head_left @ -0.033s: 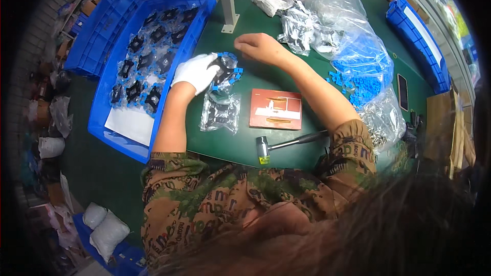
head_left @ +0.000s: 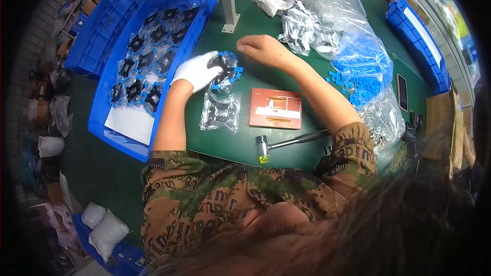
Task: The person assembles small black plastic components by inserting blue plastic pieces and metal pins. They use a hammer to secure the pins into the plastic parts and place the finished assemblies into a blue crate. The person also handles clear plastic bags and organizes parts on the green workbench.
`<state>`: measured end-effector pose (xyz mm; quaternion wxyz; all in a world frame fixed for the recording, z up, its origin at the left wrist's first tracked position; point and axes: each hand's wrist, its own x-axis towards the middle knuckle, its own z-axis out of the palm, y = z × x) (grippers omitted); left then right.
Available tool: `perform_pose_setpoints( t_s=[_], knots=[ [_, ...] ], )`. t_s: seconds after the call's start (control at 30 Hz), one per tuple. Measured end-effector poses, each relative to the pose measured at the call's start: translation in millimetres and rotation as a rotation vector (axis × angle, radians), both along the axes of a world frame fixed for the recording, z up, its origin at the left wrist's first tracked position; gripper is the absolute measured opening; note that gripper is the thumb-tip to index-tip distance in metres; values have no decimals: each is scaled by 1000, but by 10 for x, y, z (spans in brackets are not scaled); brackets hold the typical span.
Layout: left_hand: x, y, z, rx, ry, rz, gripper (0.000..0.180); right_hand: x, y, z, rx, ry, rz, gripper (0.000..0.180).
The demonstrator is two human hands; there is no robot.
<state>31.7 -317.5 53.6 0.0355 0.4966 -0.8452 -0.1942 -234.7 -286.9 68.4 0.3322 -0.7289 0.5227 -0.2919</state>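
Observation:
My left hand (head_left: 196,72), in a white glove, grips the left side of a black part with blue end pieces (head_left: 225,70), partly wrapped in clear plastic, on the green table. My right hand (head_left: 262,51) is bare and hovers just beyond and to the right of that part, apart from it. Its fingers are curled together; whatever they may hold is hidden. Closer to me lies another black part in a clear bag (head_left: 220,112). Beside this bagged part is a flat reddish-brown box (head_left: 275,109), with a mallet (head_left: 263,148) lying nearer still, its yellow-green face toward me.
A blue tray (head_left: 97,122) with several wrapped black parts stands at the left. To the right, a clear bag spills small blue pieces (head_left: 364,89) near a bag of metal bits (head_left: 381,125) and a phone (head_left: 402,92). A metal post (head_left: 227,0) rises at the back.
My right hand has shifted very slightly to the right. The left hand keeps its hold on the black part.

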Motion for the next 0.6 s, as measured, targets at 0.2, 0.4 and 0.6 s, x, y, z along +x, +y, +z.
perform_pose_setpoints(
  t_s=[0.2,0.4,0.6],
  knots=[
    [-20,-281,-228,172,183,67,101,-223,941,246,-317,195,167,26],
    [-135,-326,-140,206,209,66,106,-334,1658,343,-140,114,23,22],
    [-308,-344,115,47,-38,-435,81,-321,1702,174,-208,128,104,22]
  ],
)
